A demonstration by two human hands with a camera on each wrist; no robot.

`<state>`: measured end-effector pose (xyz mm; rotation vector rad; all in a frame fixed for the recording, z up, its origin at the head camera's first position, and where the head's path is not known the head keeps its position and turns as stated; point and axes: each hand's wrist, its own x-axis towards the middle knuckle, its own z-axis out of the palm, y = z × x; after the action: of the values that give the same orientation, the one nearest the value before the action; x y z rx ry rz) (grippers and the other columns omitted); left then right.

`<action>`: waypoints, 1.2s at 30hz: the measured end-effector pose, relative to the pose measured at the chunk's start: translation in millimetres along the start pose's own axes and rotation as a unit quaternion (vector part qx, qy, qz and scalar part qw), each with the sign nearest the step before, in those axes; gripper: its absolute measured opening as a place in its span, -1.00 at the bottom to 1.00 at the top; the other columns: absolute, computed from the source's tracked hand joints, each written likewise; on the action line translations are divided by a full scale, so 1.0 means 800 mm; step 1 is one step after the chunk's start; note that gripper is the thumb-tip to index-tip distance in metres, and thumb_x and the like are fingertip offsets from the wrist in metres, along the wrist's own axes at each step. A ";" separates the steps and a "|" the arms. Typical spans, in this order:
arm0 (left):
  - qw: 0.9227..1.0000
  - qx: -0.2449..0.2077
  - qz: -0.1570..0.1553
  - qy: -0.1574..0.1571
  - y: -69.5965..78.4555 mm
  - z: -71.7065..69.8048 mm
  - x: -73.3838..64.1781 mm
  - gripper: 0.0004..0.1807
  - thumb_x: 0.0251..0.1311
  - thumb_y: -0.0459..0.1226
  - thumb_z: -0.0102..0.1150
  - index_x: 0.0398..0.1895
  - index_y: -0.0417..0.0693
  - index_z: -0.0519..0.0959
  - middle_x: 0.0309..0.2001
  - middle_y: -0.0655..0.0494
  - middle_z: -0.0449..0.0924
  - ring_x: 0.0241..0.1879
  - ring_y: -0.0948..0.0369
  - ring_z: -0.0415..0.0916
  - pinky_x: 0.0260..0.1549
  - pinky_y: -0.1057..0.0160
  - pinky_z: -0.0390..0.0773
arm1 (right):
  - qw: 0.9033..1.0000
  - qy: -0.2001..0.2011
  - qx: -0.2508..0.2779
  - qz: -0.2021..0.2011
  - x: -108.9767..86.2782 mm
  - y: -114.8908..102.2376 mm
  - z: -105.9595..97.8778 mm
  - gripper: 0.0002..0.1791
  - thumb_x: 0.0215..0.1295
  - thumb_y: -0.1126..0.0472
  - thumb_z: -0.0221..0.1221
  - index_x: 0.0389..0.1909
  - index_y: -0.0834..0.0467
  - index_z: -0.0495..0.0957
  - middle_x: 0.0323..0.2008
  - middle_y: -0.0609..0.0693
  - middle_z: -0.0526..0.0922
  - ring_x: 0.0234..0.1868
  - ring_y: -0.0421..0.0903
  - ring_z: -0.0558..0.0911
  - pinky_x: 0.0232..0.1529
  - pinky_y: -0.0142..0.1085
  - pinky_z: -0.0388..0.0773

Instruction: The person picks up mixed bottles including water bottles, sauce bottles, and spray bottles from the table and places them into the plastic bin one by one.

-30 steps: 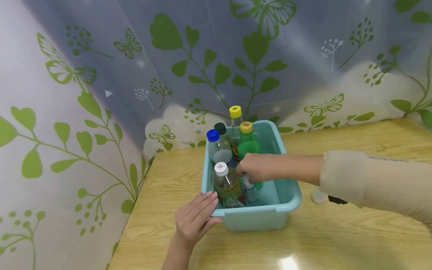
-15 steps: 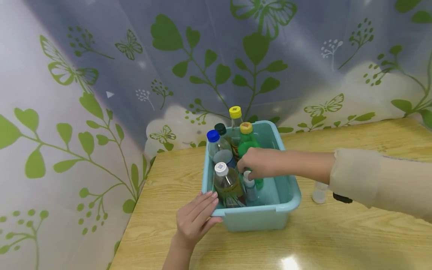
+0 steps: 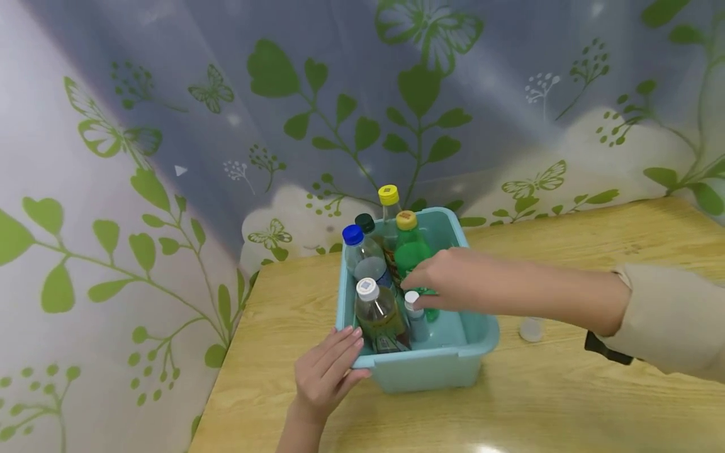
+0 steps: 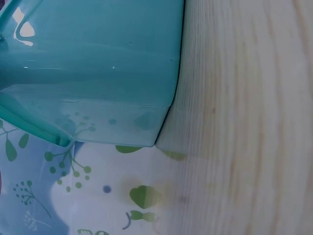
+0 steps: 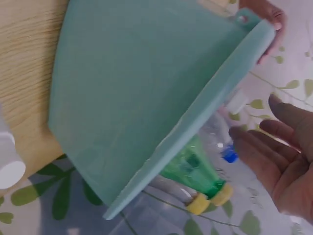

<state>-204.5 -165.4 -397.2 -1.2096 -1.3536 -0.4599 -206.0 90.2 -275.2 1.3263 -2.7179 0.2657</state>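
My left hand (image 3: 325,375) grips the near-left corner of a light-blue plastic bin (image 3: 425,371), fingers over the rim and thumb outside. Over the bin hovers my right hand (image 3: 447,280), its fingers extended and apart from the bottles in the right wrist view. Just below its fingertips stands a small clear bottle with a white cap (image 3: 412,301). Around it stand a white-capped large bottle (image 3: 382,314), a blue-capped bottle (image 3: 365,258), a green bottle with a yellow cap (image 3: 412,248), a dark-capped bottle (image 3: 365,222) and a tall yellow-capped bottle (image 3: 389,196).
A small white container (image 3: 531,329) stands on the wooden table (image 3: 566,390), right of the bin and partly behind the right forearm. A leaf-patterned curtain (image 3: 317,145) hangs behind and to the left.
My right hand has let go of the small white-capped bottle, and its fingers have opened and lifted slightly to the right. The left hand stays on the rim.
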 end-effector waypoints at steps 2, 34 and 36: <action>1.000 -0.002 -0.006 -0.002 0.001 -0.001 -0.002 -0.57 0.24 -0.09 0.16 -0.45 -0.35 0.68 -0.43 -0.18 0.70 -0.44 0.01 0.69 -0.23 0.15 0.69 | 0.998 0.054 -0.026 -0.033 -0.010 -0.004 0.001 -0.73 0.24 0.09 0.24 -0.10 0.14 0.62 -0.19 -0.04 0.72 -0.32 -0.16 0.70 -0.33 -0.34 0.68; 1.000 -0.011 -0.009 0.000 0.001 0.001 -0.005 -0.58 0.24 -0.11 0.16 -0.40 -0.39 0.68 -0.41 -0.22 0.69 -0.43 -0.01 0.68 -0.14 0.14 0.66 | 0.778 0.547 -0.160 -0.265 -0.064 -0.005 0.028 -0.65 0.29 0.03 0.20 -0.16 0.24 0.68 -0.33 0.13 0.74 -0.15 -0.01 0.71 0.19 -0.13 0.49; 1.000 -0.010 -0.008 0.001 0.001 0.001 -0.004 -0.58 0.24 -0.12 0.16 -0.40 -0.39 0.68 -0.42 -0.22 0.69 -0.44 -0.01 0.68 -0.13 0.14 0.66 | 0.774 0.555 -0.153 -0.264 -0.066 -0.003 0.028 -0.65 0.28 0.04 0.20 -0.14 0.25 0.68 -0.29 0.14 0.74 -0.11 -0.01 0.70 0.19 -0.13 0.49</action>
<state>-204.8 -165.5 -400.4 -1.2141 -1.3605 -0.4873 -171.7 124.9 -306.0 1.1855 -1.2854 0.3641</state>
